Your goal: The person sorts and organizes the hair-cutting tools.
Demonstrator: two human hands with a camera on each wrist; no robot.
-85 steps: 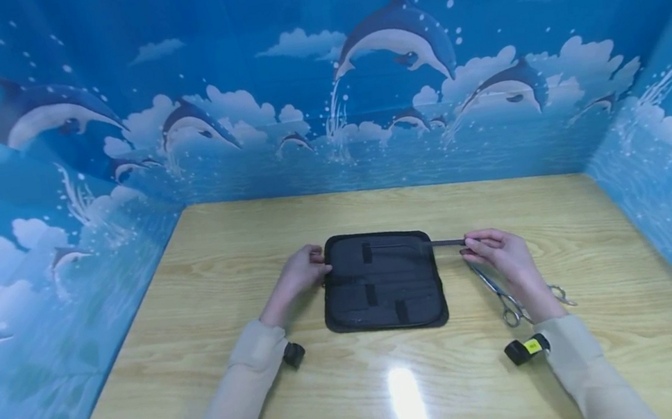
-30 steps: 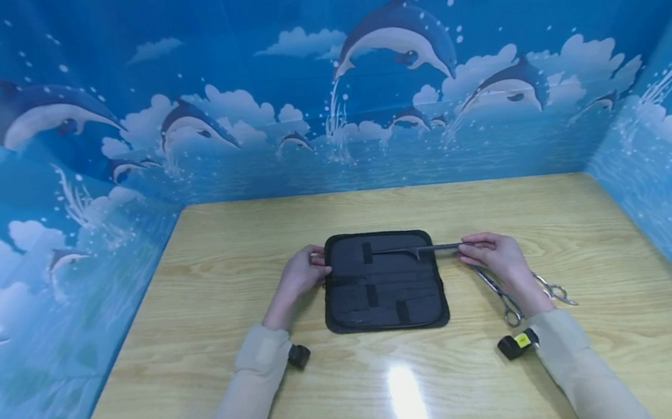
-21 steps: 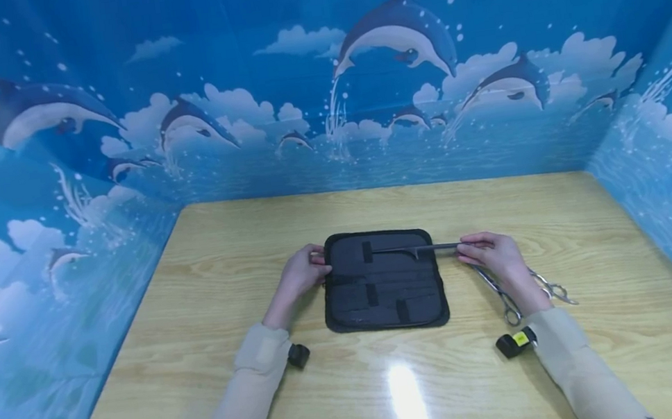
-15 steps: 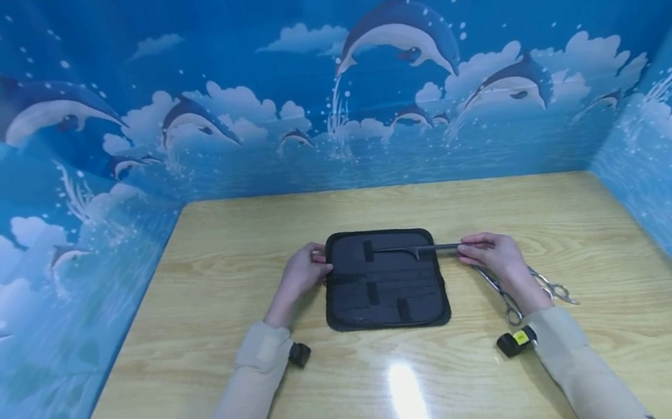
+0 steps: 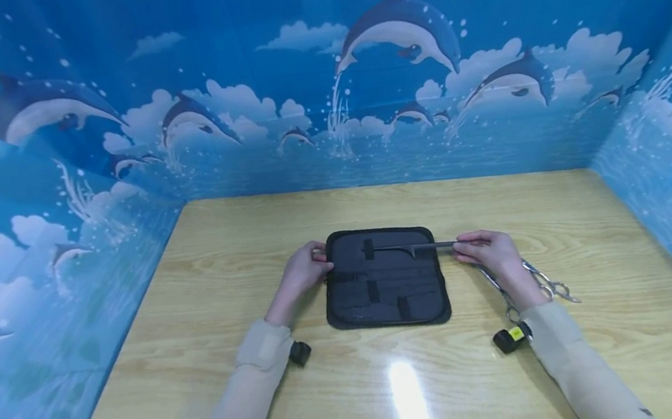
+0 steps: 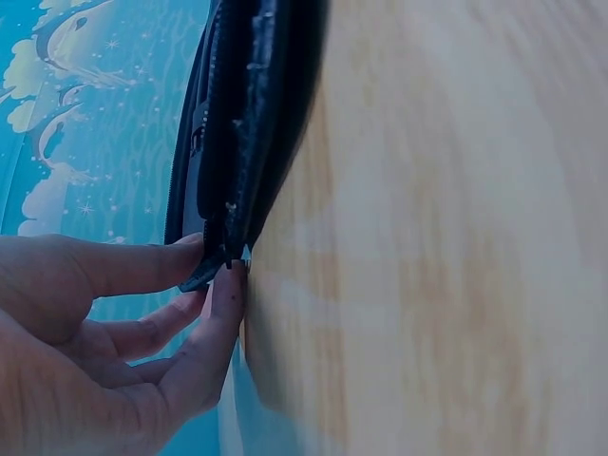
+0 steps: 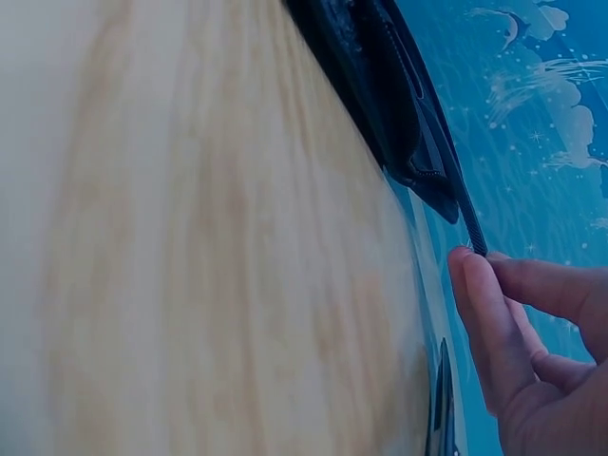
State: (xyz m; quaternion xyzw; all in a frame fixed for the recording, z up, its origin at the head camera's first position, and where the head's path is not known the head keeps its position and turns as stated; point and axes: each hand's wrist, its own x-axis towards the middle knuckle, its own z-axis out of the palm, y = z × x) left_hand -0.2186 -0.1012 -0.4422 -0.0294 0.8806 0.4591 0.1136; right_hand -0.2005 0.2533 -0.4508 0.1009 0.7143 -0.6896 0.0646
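Note:
A black zip case (image 5: 354, 305) lies opened out on the table, with several elastic loops across its inside. At its left edge, my left hand (image 5: 302, 269) pinches the rim between thumb and fingers, as the left wrist view also shows. Beyond the case's right edge, my right hand (image 5: 492, 253) pinches one end of a dark tail comb (image 5: 431, 245). The comb's thin tail points left over the case, its tip at the upper elastic loop (image 5: 369, 250). In the right wrist view the comb (image 7: 469, 211) shows a ridged edge beside the fingertips.
Metal scissors (image 5: 549, 284) lie on the wooden table (image 5: 220, 238), partly hidden under my right wrist; another blade and finger ring (image 5: 512, 313) show left of the wrist. A dolphin-printed blue curtain (image 5: 317, 156) encloses the table's back and sides.
My right hand has moved left, bringing the comb farther over the case until its tip meets the upper loop. The left hand stays on the case's left edge.

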